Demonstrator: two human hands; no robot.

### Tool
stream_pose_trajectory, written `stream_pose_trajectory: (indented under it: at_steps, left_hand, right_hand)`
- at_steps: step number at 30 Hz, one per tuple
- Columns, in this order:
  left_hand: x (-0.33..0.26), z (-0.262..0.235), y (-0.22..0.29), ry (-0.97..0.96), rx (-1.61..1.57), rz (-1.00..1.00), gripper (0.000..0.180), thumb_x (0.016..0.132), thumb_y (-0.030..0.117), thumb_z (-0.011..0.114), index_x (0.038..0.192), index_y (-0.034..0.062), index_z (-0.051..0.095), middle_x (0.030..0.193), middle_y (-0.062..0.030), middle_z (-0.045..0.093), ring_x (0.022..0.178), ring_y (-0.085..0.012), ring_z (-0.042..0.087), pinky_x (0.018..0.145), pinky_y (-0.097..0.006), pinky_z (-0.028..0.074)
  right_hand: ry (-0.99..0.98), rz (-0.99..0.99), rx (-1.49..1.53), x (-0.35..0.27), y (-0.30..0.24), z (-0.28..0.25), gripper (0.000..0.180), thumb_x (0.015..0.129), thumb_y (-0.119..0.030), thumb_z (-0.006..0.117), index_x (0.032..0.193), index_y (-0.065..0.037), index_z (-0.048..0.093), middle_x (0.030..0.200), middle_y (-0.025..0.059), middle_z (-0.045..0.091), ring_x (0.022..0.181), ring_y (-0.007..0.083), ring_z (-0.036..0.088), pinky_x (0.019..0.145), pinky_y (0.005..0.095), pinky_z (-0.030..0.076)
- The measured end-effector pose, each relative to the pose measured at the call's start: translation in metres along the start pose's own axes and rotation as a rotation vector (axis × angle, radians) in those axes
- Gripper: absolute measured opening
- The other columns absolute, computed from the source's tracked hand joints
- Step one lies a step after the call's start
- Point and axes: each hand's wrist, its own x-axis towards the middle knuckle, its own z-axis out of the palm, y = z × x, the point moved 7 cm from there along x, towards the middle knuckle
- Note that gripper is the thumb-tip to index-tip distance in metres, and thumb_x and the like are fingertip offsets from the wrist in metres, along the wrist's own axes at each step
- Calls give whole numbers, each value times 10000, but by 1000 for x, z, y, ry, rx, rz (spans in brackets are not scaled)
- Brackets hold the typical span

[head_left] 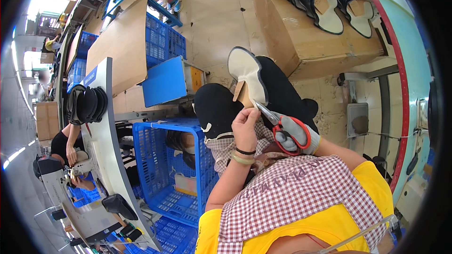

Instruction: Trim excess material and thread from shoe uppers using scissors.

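A cream shoe sole piece (246, 68) with a dark edge and a tan strip lies across my black-clad knees. At its near, narrow end, my bare left hand (245, 129) pinches the tip between thumb and fingers. My right hand (301, 134), in a grey glove, grips red-handled scissors (268, 114). Their blades point up and left, with the tips right beside the sole's edge, close to my left fingers. Whether the blades are touching the material, I cannot tell.
Overlapping rows of dark-edged sole pieces (327, 13) lie on a cardboard box (306, 42) at upper right. A blue crate (202, 174) holding dark items stands left of my legs. Beyond it, a co-worker's hands are at a sewing machine (56, 186); black pieces (92, 105) hang by the grey tabletop.
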Motion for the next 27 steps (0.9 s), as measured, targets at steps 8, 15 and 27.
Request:
stream_pose_trajectory:
  at_steps: [8,15,27]
  left_hand:
    - [-10,13,-24,-133,-31,-49,46,876,29,634,890,-14,640,890,10,581,823,-75,538,782,-211,428]
    - [-14,11,-35,-239,31,-91,30,861,28,644,847,2,640,969,-11,573,884,-95,525,862,-253,415]
    - [-26,7,-25,-455,368,33,42,823,26,658,789,33,634,976,-35,615,1023,-111,513,1013,-312,319]
  right_hand:
    - [43,-45,43,-9,12,-5,635,935,-536,464,1452,-216,282,757,-12,535,486,36,406,420,164,342]
    - [122,-59,80,-1,14,-4,610,942,-513,472,1444,-218,291,751,-22,514,499,36,402,409,165,331]
    - [354,-95,116,6,8,-11,510,977,-440,436,1419,-218,314,681,-7,502,421,60,377,357,180,306]
